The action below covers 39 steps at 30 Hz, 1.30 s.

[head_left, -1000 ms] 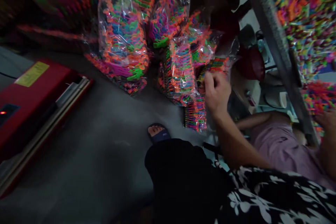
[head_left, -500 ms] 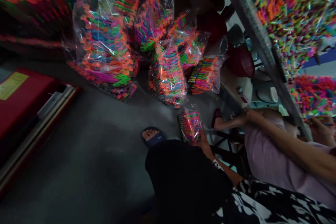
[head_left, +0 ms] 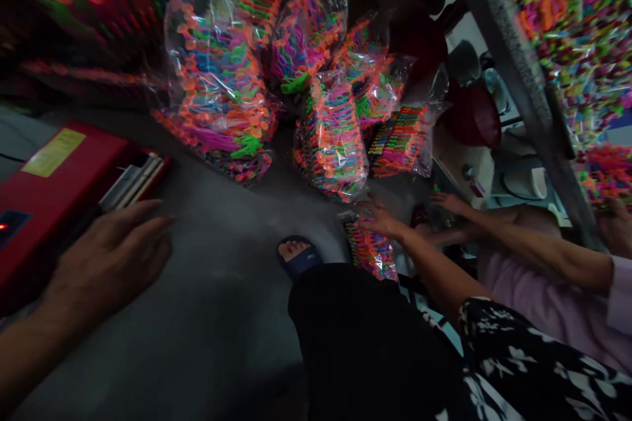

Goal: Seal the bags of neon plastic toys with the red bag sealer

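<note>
Presumably, bag handling is under way | clear plastic bag of neon-coloured pieces [head_left: 374,251] is laid on grey floor [head_left: 222,230] beside blue-sandalled foot [head_left: 300,256] | its upper end is met by right hand [head_left: 380,218]; whether gripped cannot be told | nothing is held by loosely curled left hand [head_left: 116,253] | firm finger closure would be needed for lifting.

At least seven clear plastic bags [head_left: 338,135] packed with neon multicoloured pieces, some overlapping too closely for an exact count, lie beyond and to the right of one dark blue open-toed slipper [head_left: 305,262]. Four bare hands appear: the wearer's left hand [head_left: 111,260] left of the slipper, the right hand [head_left: 382,218] to its right, and a co-worker's two hands [head_left: 447,202] farther right. One red boxy machine [head_left: 96,152] bearing one yellow label [head_left: 53,152] stands left.
</note>
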Each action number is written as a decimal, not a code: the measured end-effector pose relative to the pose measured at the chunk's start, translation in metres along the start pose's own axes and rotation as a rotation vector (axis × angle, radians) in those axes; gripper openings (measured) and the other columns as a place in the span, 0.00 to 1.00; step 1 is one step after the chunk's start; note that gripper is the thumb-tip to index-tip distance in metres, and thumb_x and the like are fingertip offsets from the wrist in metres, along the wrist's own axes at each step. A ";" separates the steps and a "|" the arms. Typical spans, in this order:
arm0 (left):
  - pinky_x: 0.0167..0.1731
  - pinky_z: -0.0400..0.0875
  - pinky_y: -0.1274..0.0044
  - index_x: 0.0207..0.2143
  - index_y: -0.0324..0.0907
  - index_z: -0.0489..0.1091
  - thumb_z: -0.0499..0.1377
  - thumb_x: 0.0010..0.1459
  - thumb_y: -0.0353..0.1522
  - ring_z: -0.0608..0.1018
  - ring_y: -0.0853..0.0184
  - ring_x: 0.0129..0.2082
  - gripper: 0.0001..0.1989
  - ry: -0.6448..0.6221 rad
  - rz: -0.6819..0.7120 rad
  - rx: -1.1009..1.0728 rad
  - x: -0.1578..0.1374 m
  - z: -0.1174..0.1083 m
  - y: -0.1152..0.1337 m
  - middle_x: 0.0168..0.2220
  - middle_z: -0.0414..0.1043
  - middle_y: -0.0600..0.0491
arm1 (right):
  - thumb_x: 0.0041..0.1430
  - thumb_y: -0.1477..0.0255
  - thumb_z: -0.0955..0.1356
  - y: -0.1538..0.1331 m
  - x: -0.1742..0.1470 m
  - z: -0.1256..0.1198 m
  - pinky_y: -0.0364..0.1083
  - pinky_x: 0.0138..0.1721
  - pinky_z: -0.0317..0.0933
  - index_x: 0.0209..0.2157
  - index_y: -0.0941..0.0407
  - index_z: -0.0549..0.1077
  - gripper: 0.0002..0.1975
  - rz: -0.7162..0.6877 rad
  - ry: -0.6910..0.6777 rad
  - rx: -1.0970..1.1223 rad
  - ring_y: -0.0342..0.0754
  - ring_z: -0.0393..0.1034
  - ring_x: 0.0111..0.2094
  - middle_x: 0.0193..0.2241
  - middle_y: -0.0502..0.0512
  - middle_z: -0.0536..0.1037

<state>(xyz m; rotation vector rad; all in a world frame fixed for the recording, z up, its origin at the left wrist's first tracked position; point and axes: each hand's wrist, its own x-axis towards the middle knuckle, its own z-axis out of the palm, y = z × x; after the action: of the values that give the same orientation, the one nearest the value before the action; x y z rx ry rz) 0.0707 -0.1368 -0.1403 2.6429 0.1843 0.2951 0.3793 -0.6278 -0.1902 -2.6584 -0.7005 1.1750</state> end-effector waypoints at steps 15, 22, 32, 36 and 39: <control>0.50 0.79 0.61 0.55 0.46 0.72 0.60 0.63 0.29 0.81 0.53 0.51 0.18 -0.068 0.133 0.038 -0.009 0.060 0.060 0.62 0.72 0.42 | 0.56 0.57 0.75 -0.003 0.030 -0.037 0.48 0.49 0.68 0.47 0.58 0.81 0.23 -0.009 -0.463 0.028 0.53 0.76 0.45 0.46 0.60 0.83; 0.52 0.79 0.59 0.54 0.45 0.74 0.59 0.64 0.28 0.81 0.52 0.52 0.17 -0.070 0.094 0.024 -0.018 0.058 0.062 0.61 0.73 0.41 | 0.54 0.70 0.68 0.002 -0.004 -0.053 0.45 0.32 0.59 0.27 0.57 0.74 0.06 -0.031 -0.514 -0.075 0.47 0.66 0.29 0.25 0.52 0.75; 0.61 0.73 0.62 0.68 0.44 0.62 0.54 0.68 0.28 0.75 0.55 0.62 0.26 -0.263 0.283 -0.216 0.013 0.042 0.123 0.66 0.68 0.41 | 0.70 0.70 0.65 -0.140 -0.106 -0.077 0.55 0.59 0.59 0.35 0.54 0.74 0.08 -0.550 -0.489 -0.164 0.48 0.70 0.36 0.31 0.51 0.76; 0.69 0.62 0.57 0.72 0.47 0.58 0.58 0.65 0.29 0.62 0.51 0.72 0.33 -0.337 0.377 -0.200 0.031 0.023 0.137 0.74 0.54 0.41 | 0.71 0.70 0.66 -0.198 -0.108 -0.083 0.56 0.63 0.56 0.34 0.52 0.73 0.08 -0.727 -0.473 -0.194 0.49 0.71 0.37 0.32 0.50 0.76; 0.73 0.52 0.54 0.71 0.46 0.59 0.62 0.62 0.31 0.53 0.48 0.76 0.36 -0.355 0.344 -0.132 0.028 0.002 0.127 0.77 0.48 0.41 | 0.71 0.71 0.66 -0.235 -0.097 -0.080 0.57 0.64 0.55 0.37 0.50 0.75 0.07 -0.891 -0.443 -0.261 0.51 0.72 0.41 0.35 0.52 0.78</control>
<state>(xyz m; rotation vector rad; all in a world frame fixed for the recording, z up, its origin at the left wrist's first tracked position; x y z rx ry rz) 0.1085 -0.2447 -0.0776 2.5336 -0.3936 -0.0549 0.2979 -0.4633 0.0026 -1.7979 -1.9408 1.4049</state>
